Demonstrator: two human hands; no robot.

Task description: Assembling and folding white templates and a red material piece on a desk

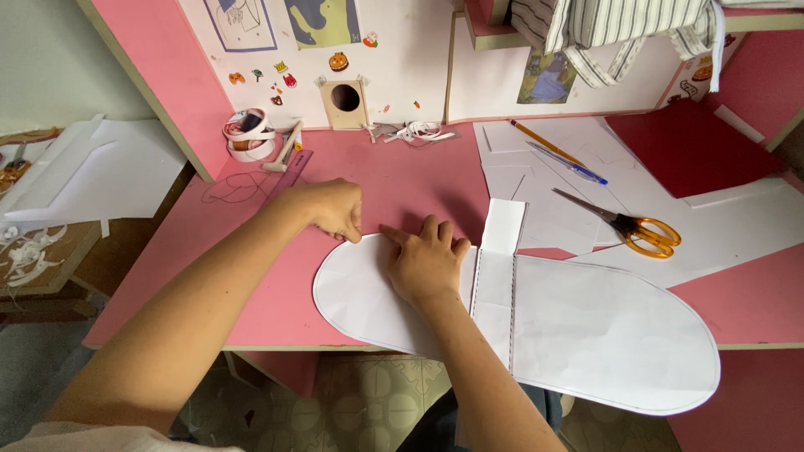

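Note:
A large white paper cutout (603, 335) with rounded ends and a pencilled outline lies across the front of the pink desk (419, 180). A narrow white paper strip (496, 276) crosses it upright near its middle. My right hand (425, 259) presses flat on the cutout's left lobe, fingers pointing away from me. My left hand (333, 208) is at the lobe's top edge, its fingertips pinched on the paper rim.
Orange-handled scissors (626, 224), a pencil (544, 142) and a blue pen (568, 162) lie on white sheets at the right. A dark red sheet (682, 151) sits far right. Tape rolls (249, 134), a purple ruler (289, 172) and paper scraps (414, 131) are at the back.

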